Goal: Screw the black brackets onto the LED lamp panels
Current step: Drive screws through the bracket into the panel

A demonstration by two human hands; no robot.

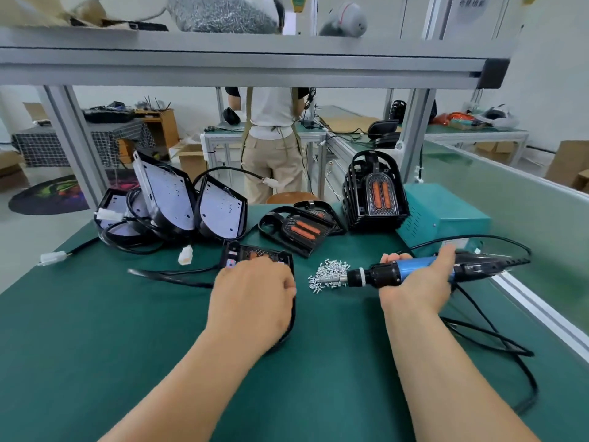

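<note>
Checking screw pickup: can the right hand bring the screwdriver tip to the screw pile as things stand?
Probably yes: the right hand grips the screwdriver, tip at the edge of the screw pile; nothing lies between.

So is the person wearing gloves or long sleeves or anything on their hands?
No. The left hand and the right hand are both bare, with no gloves. No rings, watch or bracelet show from this view. Both forearms are bare too, all the way to the bottom of the picture, so no sleeve is in view.
</note>
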